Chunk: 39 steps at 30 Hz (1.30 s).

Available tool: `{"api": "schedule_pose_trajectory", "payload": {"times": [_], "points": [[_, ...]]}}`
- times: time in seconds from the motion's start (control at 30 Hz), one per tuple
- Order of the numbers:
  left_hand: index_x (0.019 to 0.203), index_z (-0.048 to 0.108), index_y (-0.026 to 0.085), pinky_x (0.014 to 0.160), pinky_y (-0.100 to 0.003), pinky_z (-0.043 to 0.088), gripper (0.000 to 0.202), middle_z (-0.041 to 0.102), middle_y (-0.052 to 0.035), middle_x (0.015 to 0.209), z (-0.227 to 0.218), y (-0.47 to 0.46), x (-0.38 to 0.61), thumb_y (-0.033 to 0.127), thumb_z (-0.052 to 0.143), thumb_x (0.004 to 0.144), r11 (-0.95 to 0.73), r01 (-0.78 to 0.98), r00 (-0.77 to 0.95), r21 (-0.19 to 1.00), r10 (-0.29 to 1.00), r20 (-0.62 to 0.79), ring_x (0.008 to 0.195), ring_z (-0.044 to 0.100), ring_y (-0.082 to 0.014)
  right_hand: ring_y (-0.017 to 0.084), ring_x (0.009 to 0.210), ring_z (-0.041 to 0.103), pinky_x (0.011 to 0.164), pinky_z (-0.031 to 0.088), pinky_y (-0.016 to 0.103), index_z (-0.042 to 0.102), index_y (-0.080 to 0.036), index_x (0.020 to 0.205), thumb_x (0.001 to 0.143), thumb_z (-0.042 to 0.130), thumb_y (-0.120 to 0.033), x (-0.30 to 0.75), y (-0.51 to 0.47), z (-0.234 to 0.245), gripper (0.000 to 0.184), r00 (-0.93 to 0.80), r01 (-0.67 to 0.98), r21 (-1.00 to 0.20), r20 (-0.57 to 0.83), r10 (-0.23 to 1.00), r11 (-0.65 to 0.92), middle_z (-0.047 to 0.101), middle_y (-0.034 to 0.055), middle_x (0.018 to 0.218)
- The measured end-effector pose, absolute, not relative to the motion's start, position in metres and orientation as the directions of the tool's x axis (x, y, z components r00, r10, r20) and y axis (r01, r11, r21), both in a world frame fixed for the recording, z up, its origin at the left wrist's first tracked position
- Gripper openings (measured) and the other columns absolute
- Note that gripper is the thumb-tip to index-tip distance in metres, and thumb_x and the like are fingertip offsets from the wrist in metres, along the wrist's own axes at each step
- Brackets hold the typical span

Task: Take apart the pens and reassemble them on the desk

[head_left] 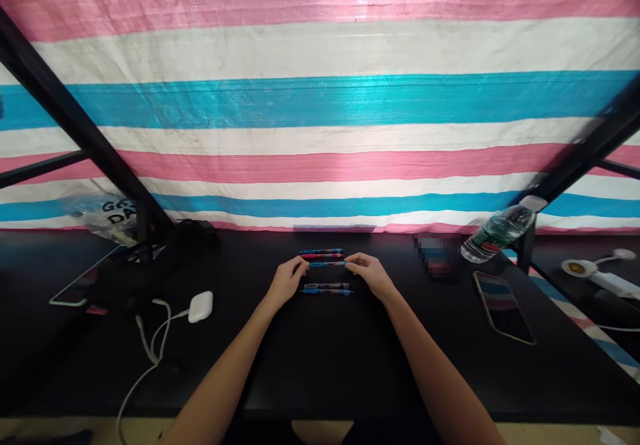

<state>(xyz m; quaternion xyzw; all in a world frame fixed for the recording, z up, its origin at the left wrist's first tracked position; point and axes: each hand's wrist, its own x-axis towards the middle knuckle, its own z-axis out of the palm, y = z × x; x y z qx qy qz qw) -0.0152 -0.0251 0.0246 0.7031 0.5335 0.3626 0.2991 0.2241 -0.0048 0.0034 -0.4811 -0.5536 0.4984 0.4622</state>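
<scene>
Pinching a pen by its ends with left hand and right hand near the tabletop's far edge, I'm probably aligning it, and next it needs lowering level among the other pens.

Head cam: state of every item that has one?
held pen: level, pinched at both ends
left hand: shut on its left end
right hand: shut on its right end
other pens: lying flat, parallel, untouched
water bottle: capped, tilted
phone: flat, screen dark
earbud case: lid shut
</scene>
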Motion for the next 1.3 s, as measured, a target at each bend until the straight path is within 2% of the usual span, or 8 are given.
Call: {"api": "schedule_pose_trajectory", "payload": {"times": [0.13, 0.33, 0.47, 0.6, 0.77, 0.93, 1.1, 1.3], "points": [[0.065, 0.058, 0.018, 0.061, -0.025, 0.04, 0.045, 0.056, -0.0008, 0.059, 0.0222, -0.0227, -0.0185, 0.048, 0.037, 0.089, -0.197, 0.555, 0.101, 0.808, 0.98, 0.17, 0.06, 0.054, -0.0148, 0.013, 0.06, 0.053, 0.06, 0.043, 0.027, 0.068, -0.018, 0.078, 0.063, 0.071, -0.043, 0.2203, -0.0066, 0.0051, 0.029, -0.124, 0.066, -0.997, 0.028, 0.992, 0.037, 0.064, 0.0001, 0.068], [0.1, 0.063, 0.018, 0.063, -0.024, 0.045, 0.032, 0.062, -0.0017, 0.075, 0.0233, -0.0224, -0.0187, 0.044, 0.053, 0.082, -0.208, 0.409, 0.119, 0.889, 0.977, 0.175, 0.069, 0.058, -0.015, 0.014, 0.06, 0.055, 0.057, 0.045, 0.028, 0.068, -0.018, 0.08, 0.065, 0.07, -0.045, 0.2195, -0.0057, 0.0055, 0.031, -0.104, 0.009, -1.0, 0.029, 0.994, 0.03, 0.066, 0.0025, 0.07], [0.09, 0.064, 0.018, 0.064, -0.025, 0.045, 0.028, 0.062, -0.0028, 0.078, 0.0247, -0.0234, -0.017, 0.043, 0.055, 0.081, -0.226, 0.434, 0.135, 0.872, 0.973, 0.185, 0.07, 0.057, -0.0155, 0.017, 0.065, 0.06, 0.057, 0.047, 0.029, 0.067, -0.017, 0.08, 0.064, 0.071, -0.047, 0.2188, -0.005, 0.0047, 0.034, -0.108, -0.028, -0.999, 0.025, 0.994, 0.023, 0.069, 0.0056, 0.073], [0.071, 0.063, 0.017, 0.06, -0.025, 0.042, 0.038, 0.056, -0.0009, 0.062, 0.0241, -0.0239, -0.0169, 0.047, 0.046, 0.086, -0.191, 0.487, 0.116, 0.852, 0.981, 0.154, 0.061, 0.053, -0.0147, 0.017, 0.065, 0.061, 0.059, 0.047, 0.029, 0.066, -0.018, 0.08, 0.064, 0.071, -0.047, 0.2177, -0.0057, 0.0063, 0.034, -0.111, -0.034, -0.999, 0.02, 0.994, 0.017, 0.07, 0.0058, 0.074], [0.097, 0.064, 0.019, 0.061, -0.024, 0.043, 0.03, 0.062, -0.0012, 0.076, 0.0258, -0.0254, -0.016, 0.043, 0.055, 0.081, -0.234, 0.428, 0.159, 0.873, 0.97, 0.182, 0.067, 0.055, -0.0144, 0.016, 0.064, 0.061, 0.059, 0.047, 0.029, 0.065, -0.018, 0.079, 0.063, 0.073, -0.045, 0.2179, -0.0059, 0.0084, 0.032, -0.107, -0.075, -0.997, 0.01, 0.994, 0.002, 0.071, 0.006, 0.075], [0.073, 0.064, 0.017, 0.058, -0.024, 0.041, 0.035, 0.055, -0.0001, 0.061, 0.0258, -0.0256, -0.0164, 0.043, 0.045, 0.087, -0.209, 0.495, 0.124, 0.843, 0.978, 0.169, 0.059, 0.051, -0.0132, 0.017, 0.065, 0.061, 0.059, 0.046, 0.029, 0.066, -0.017, 0.081, 0.064, 0.073, -0.045, 0.218, -0.0065, 0.0088, 0.033, -0.123, -0.069, -0.998, 0.003, 0.992, -0.005, 0.071, 0.0058, 0.073], [0.1, 0.064, 0.019, 0.06, -0.024, 0.043, 0.031, 0.062, -0.0011, 0.077, 0.0241, -0.0257, -0.0149, 0.042, 0.057, 0.08, -0.241, 0.419, 0.183, 0.875, 0.967, 0.179, 0.067, 0.056, -0.0142, 0.018, 0.067, 0.062, 0.06, 0.047, 0.029, 0.065, -0.018, 0.081, 0.062, 0.073, -0.046, 0.2172, -0.0057, 0.0076, 0.035, -0.093, -0.095, -0.995, -0.007, 0.996, -0.016, 0.071, 0.0064, 0.076], [0.071, 0.063, 0.017, 0.057, -0.024, 0.039, 0.038, 0.057, -0.0006, 0.061, 0.028, -0.0265, -0.0145, 0.047, 0.046, 0.086, -0.217, 0.486, 0.154, 0.847, 0.975, 0.161, 0.058, 0.052, -0.0137, 0.017, 0.065, 0.06, 0.059, 0.045, 0.029, 0.066, -0.018, 0.077, 0.061, 0.075, -0.045, 0.2167, -0.0066, 0.0098, 0.033, -0.118, -0.096, -0.995, -0.009, 0.993, -0.021, 0.069, 0.0045, 0.071]]}}
